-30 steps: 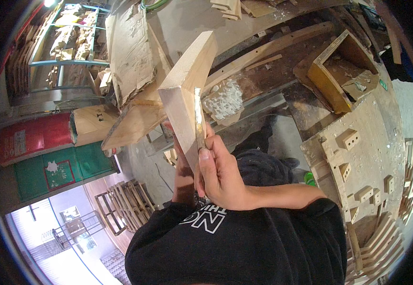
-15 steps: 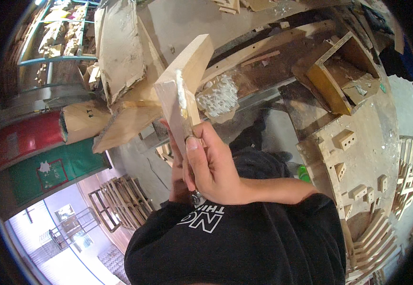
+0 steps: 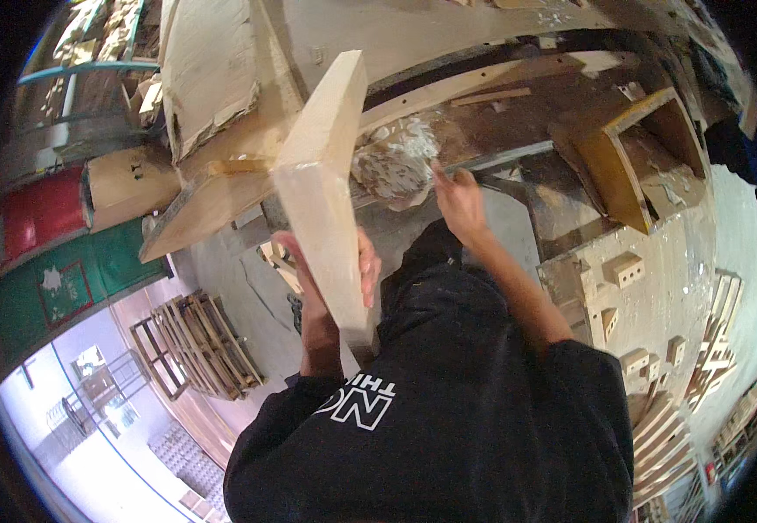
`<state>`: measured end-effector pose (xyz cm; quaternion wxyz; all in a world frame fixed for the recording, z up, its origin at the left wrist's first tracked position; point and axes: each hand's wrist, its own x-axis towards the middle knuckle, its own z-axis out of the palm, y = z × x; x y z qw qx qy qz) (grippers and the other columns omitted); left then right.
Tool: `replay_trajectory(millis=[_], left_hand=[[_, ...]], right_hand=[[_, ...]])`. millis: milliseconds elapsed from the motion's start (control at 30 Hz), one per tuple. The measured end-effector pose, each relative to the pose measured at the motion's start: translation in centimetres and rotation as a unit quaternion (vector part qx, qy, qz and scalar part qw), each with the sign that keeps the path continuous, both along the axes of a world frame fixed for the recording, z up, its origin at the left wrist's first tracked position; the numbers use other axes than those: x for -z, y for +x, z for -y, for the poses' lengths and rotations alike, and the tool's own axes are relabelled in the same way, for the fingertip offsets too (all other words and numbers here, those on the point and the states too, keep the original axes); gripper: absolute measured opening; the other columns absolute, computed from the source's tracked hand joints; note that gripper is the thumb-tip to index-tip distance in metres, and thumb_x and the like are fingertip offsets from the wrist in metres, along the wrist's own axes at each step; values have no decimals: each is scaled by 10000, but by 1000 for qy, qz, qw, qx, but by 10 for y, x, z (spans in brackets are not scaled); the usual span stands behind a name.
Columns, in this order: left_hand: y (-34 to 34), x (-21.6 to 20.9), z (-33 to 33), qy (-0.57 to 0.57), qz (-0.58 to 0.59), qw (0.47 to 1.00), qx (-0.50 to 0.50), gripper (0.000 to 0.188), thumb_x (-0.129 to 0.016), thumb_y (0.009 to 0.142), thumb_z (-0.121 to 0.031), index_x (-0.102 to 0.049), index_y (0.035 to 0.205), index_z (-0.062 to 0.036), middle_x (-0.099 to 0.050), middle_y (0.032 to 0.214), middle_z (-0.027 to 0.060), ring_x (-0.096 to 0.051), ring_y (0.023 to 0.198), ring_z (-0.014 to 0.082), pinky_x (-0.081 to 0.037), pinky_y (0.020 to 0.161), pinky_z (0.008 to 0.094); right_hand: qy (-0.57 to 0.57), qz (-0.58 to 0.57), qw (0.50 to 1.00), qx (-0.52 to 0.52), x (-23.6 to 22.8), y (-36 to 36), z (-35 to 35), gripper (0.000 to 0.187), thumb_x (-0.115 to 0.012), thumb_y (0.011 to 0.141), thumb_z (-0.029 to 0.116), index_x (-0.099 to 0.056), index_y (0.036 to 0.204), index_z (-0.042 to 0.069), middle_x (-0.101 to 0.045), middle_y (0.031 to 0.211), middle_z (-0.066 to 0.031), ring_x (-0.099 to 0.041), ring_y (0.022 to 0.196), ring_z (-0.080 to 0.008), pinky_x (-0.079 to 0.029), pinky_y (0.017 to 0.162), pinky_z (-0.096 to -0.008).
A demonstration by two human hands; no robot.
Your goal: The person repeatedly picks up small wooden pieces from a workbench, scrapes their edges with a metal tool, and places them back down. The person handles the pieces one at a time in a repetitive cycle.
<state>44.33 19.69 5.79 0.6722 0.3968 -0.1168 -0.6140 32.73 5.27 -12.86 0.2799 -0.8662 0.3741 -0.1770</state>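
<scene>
Workbench (image 3: pixel 422 39) ahead, left hand (image 3: pixel 311 295) grips an angled board (image 3: pixel 319 205); right hand (image 3: pixel 463 209) extends to white paste (image 3: pixel 418 139), grasp unclear.

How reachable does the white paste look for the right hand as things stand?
Probably yes: the right hand is at the edge of the white paste, nothing visible between them; the angled wooden piece, in the left hand, stands clear leftward.

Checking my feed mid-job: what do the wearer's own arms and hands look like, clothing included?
Both the left hand and the right hand show no glove. The forearms are bare below the loose black sleeves of a black top, which has white lettering across the chest. No cables show on either arm.
</scene>
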Motion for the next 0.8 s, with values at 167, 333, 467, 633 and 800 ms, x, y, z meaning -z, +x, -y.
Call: replay_trajectory(millis=[167,333,467,633,800], left_hand=[[0,7,-10,-72,-56,995,34,715,-612,775,-682,-502,824,23,-567,643,158,-566,472,294,-452,393,340],[-21,-2,-3,-1,-22,1000,3,1035,-457,629,-896,-509,994,71,-573,699,141,-563,449,204,-479,358,303],[-45,-7,1,-29,194,980,44,1023,-610,588,-842,-513,1029,76,-574,757,120,-567,491,154,-495,394,256],[-59,-6,8,-59,222,947,225,893,-855,563,-458,-426,1215,-23,-549,1045,138,-581,752,198,-515,580,310],[-121,-25,64,-183,403,846,297,977,-852,556,-263,-332,1362,-78,-517,1150,184,-560,917,282,-489,732,384]], right_hand=[[-39,-207,972,-101,26,-10,-2,105,-587,789,82,-666,794,12,-662,861,-188,-628,871,-325,-558,671,-379],[7,-184,980,-74,4,-37,-1,253,-537,857,126,-655,1061,33,-677,784,-157,-663,780,-323,-542,631,-409],[90,-74,991,65,-32,-96,-6,209,-549,891,186,-654,997,40,-653,743,-206,-657,709,-365,-525,638,-462],[163,80,943,279,-111,-224,-24,237,-545,917,255,-631,919,34,-637,762,-237,-624,731,-434,-496,650,-511],[96,271,866,410,-205,-337,-87,255,-506,980,223,-561,924,-20,-552,654,-153,-526,578,-196,-433,558,-337]])
